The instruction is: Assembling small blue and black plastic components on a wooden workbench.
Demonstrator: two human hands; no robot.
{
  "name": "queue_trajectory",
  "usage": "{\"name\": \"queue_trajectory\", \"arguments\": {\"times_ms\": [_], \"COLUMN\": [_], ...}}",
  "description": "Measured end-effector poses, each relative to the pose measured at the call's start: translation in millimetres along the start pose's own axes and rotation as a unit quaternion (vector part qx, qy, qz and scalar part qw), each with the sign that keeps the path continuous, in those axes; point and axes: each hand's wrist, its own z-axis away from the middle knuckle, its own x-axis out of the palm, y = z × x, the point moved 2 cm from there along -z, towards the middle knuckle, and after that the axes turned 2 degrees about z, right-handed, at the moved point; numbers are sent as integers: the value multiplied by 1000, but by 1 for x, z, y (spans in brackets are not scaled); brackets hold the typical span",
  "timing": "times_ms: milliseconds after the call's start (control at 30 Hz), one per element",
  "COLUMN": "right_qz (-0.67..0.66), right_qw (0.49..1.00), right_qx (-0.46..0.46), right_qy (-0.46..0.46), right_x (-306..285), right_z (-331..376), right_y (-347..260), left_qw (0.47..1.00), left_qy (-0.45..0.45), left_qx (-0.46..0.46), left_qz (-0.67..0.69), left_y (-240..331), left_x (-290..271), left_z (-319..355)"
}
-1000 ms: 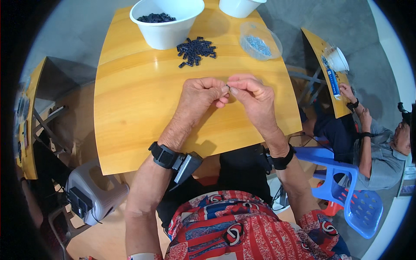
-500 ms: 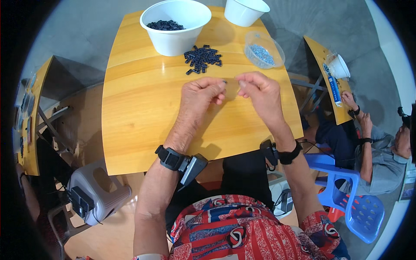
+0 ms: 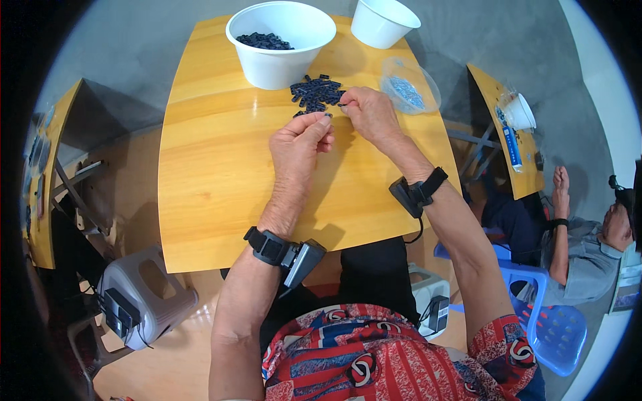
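Note:
My left hand (image 3: 297,142) is pinched above the table, with a small dark piece (image 3: 328,115) just showing between thumb and forefinger. My right hand (image 3: 374,115) has its fingertips closed on a small black plastic piece (image 3: 343,104) at the right edge of a loose pile. That pile (image 3: 313,93) is made of several short black plastic pieces lying on the wooden table. Behind it stands a large white bowl (image 3: 277,70), partly filled with more black pieces (image 3: 265,41). A clear plastic tub (image 3: 431,90) of small silvery parts (image 3: 407,92) sits beyond my right hand.
A second white bowl (image 3: 382,25) stands at the far right of the yellow wooden table (image 3: 221,174). Another person (image 3: 582,247) sits at a table on the right, near a blue plastic chair (image 3: 558,334). A grey stool (image 3: 150,294) is at the left.
My right hand has moved forward and left, from beside my left hand to the pile's edge. My left hand stays pinched, slightly lower and to the left.

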Motion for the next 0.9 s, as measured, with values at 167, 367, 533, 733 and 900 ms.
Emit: {"name": "queue_trajectory", "arguments": {"times_ms": [167,367,533,733,900], "right_qz": [83,-34,-306,-307,-275], "right_qw": [995,997,923,932,947], "right_qx": [-54,33,194,140,104], "right_qy": [-7,-53,-129,-134,-129], "right_x": [4,-16,-49,-63,-64], "right_z": [0,15,35,50,58], "right_y": [-2,-10,-25,-24,-30], "left_qw": [1000,999,994,980,979], "left_qy": [-14,-27,-87,-169,-179], "left_qx": [-12,-25,-38,-61,-64], "left_qz": [-15,-24,-49,-87,-73], "left_y": [-1,-1,-6,-7,-6], "left_x": [3,7,7,12,16], "left_z": [2,5,6,9,12]}}
